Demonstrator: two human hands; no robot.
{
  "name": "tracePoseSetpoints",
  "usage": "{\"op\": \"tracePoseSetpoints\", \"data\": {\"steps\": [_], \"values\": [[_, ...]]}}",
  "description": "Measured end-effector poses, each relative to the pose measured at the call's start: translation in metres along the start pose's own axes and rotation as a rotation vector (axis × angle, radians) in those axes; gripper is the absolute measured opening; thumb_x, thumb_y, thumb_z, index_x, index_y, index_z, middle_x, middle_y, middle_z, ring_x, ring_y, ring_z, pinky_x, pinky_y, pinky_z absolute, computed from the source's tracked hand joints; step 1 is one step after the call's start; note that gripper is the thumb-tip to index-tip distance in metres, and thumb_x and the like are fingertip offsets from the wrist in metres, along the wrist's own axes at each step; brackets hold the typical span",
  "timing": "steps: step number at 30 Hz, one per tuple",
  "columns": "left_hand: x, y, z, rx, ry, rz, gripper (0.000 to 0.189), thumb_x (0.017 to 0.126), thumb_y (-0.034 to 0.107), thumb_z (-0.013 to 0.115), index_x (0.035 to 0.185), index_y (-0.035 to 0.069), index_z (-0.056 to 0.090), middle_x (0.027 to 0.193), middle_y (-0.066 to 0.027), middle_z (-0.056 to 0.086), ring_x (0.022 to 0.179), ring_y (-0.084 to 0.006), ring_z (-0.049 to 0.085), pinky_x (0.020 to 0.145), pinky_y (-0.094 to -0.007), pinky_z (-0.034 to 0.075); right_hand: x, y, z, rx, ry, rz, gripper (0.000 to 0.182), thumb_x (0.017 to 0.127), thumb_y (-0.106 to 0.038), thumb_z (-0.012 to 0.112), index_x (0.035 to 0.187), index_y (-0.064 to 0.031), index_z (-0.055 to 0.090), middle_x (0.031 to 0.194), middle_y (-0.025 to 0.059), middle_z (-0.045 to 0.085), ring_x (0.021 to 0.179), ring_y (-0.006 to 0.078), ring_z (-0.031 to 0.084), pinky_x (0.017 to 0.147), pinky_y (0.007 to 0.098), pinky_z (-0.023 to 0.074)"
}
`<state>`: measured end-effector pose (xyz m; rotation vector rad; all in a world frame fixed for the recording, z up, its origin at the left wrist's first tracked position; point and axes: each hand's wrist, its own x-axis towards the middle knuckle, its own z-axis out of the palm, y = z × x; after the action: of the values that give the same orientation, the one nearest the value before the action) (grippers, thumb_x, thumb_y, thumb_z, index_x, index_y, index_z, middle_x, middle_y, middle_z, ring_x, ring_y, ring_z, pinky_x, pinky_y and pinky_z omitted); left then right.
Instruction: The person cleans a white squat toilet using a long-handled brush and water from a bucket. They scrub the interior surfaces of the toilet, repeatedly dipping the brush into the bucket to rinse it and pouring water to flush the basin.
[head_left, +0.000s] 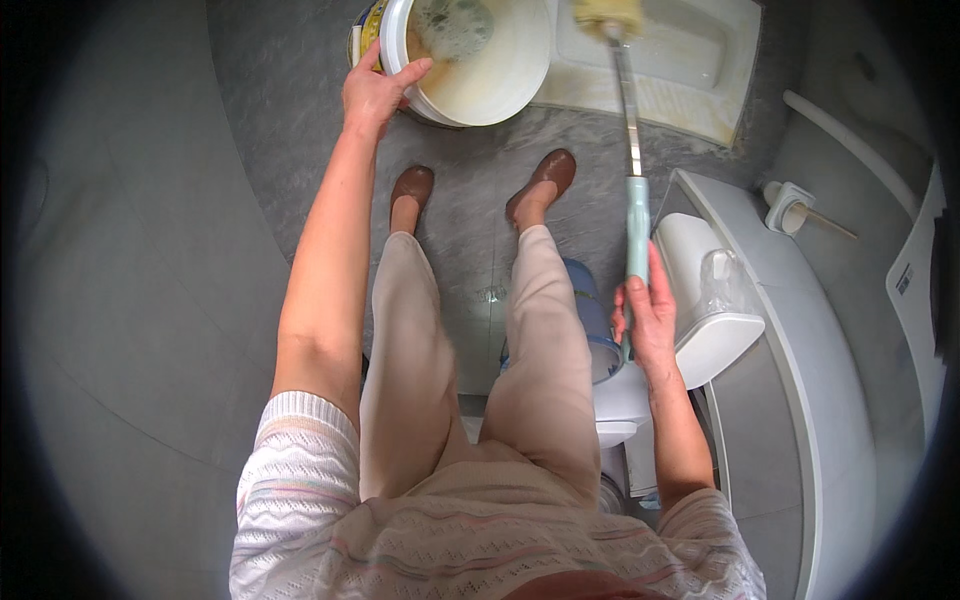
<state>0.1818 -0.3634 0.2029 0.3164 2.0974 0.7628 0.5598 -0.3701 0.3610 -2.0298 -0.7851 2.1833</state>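
Observation:
My left hand (377, 91) grips the near left rim of a white plastic bucket (495, 90), its thumb over the edge. The bucket leans with its mouth towards me; foamy, cloudy liquid (454, 30) shows at its bottom, and brownish stains mark the wall. In my right hand (646, 311) is the pale green handle of a long toilet brush (636, 217) with a metal shaft. Its yellowish bristle head, slightly blurred, is over a white ceramic squat toilet (675, 90). The brush head appears apart from the bucket. Yellowish stains run along the toilet's ribbed near edge.
A blue bucket (589, 315) stands beside my right leg. Right of it is a white bin (701, 300) with a plastic bag, against a pale ledge (810, 330). A white holder (791, 210) with a thin stick and a white pipe (847, 142) lie farther right. The floor (465, 225) is grey tile.

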Motion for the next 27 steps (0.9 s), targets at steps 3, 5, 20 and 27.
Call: {"op": "tracePoseSetpoints", "data": {"steps": [3,5,20,27], "values": [[0.013,0.013,-0.004,0.082,-0.028,-0.027,0.088,0.059,0.033,0.083,0.134,0.009,0.043,0.099,-0.0085,0.063,0.074,-0.0135,0.060,0.055,-0.0275,0.052,0.031,-0.023,0.004,-0.494,-0.077,-0.115,0.054,0.090,-0.013,0.050,0.140,-0.0173,0.031,0.077,0.0077,0.058,0.051,0.0178,0.053,0.048,0.0306,0.0433],[0.022,0.018,-0.003,0.081,-0.046,-0.041,0.089,0.058,0.034,0.084,0.134,0.010,0.043,0.101,-0.0093,0.063,0.076,-0.0141,0.061,0.054,-0.0277,0.052,0.084,-0.029,0.010,-0.850,-0.110,-0.442,0.055,0.087,-0.010,0.051,0.138,-0.0177,0.034,0.087,0.0150,0.062,0.065,0.0294,0.059,0.059,0.0396,0.0472],[0.065,0.058,0.005,0.179,-0.319,0.144,0.089,0.061,0.040,0.081,0.133,0.004,0.043,0.083,-0.0050,0.064,0.059,-0.0108,0.056,0.043,-0.0246,0.044,0.143,-0.117,0.035,-1.793,-0.131,-0.385,0.060,0.086,-0.014,0.050,0.138,-0.0384,0.030,0.083,0.0161,0.061,0.077,0.0322,0.060,0.071,0.0418,0.0490],[0.076,0.074,0.011,0.091,-0.269,0.269,0.044,0.065,0.031,0.075,0.101,0.008,0.066,0.076,-0.0079,0.066,0.055,-0.0163,0.059,0.050,-0.0302,0.049,0.089,-0.157,-0.026,-1.853,0.060,-0.460,0.062,0.086,-0.011,0.051,0.137,-0.0405,0.033,0.076,0.0149,0.056,0.070,0.0316,0.058,0.065,0.0431,0.0472]]}}
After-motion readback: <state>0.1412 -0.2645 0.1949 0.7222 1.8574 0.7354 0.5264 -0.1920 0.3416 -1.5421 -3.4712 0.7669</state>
